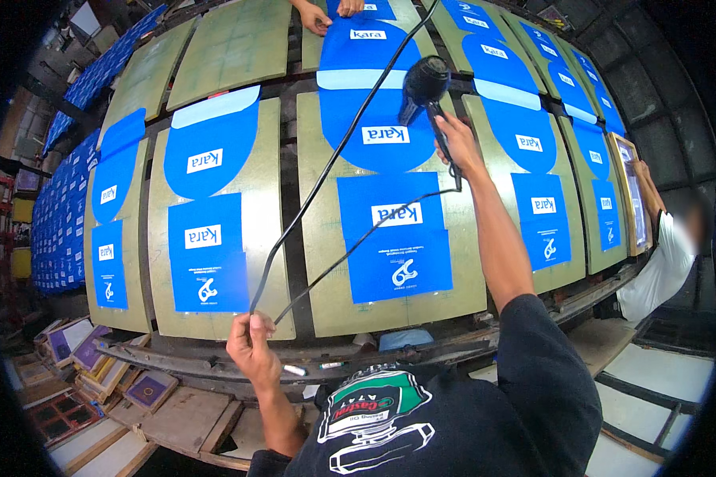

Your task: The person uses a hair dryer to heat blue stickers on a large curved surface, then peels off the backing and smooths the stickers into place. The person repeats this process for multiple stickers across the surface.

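My right hand [458,143] grips the handle of a black hair dryer [426,80], held above a blue rounded fabric piece [346,128] with a white printed patch. The dryer's cord [358,244] hangs from the handle and loops to the left. My left hand [252,343] pinches the black cord near the front edge of the table. Below the rounded piece, blue rectangular fabric pieces [364,268] with white print lie on the same greenish board [328,316]. More blue printed pieces [215,268] lie on the board to the left.
Another person's hands [316,18] touch blue fabric at the far side. At the right, a co-worker's arm [650,185] reaches to a wooden-framed printing screen [629,197]. Stacked frames [149,390] lie at the lower left. A wooden rail [429,355] runs along the near edge.
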Demonstrator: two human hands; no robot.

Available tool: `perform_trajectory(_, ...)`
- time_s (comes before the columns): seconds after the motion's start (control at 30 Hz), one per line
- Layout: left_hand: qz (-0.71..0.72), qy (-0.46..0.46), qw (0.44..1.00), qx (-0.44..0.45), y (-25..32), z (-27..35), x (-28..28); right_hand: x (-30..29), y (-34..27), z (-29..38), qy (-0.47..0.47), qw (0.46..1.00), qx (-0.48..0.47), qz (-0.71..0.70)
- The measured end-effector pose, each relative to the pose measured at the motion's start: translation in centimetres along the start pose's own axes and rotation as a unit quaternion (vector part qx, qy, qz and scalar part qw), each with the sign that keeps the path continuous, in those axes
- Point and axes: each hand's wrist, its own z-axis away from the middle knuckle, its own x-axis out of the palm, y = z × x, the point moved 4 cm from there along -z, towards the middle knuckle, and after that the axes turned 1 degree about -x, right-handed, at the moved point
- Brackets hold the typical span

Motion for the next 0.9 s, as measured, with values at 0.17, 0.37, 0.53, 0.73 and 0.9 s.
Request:
perform_trajectory(0.17, -0.042, 0.026, 0.999, 0.009, 1.5, 1.3, -2.2, 2.9, -0.6, 6.7, -0.07, 0.997, 0.007, -0.032)
perform_trajectory(0.37, -0.044, 0.02, 0.999, 0.0, 1.0, 3.5, -4.2, 4.8, 0.2, 22.5, -0.098, 0.991, 0.088, -0.029)
perform_trajectory(0.53, -0.054, -0.005, 0.999, 0.0, 1.7, 4.1, -4.6, 4.9, 3.2, 26.1, -0.076, 0.993, 0.081, -0.043)
perform_trajectory(0.73, -0.029, -0.022, 0.999, 0.003, 1.5, 4.4, -4.3, 0.8, 4.2, 26.1, 0.0, 0.998, 0.051, -0.027)
perform_trajectory(0.9, -0.024, -0.035, 0.999, 0.015, 0.9, 4.2, -3.7, -1.5, 5.0, 24.7, 0.038, 0.998, 0.046, -0.02)
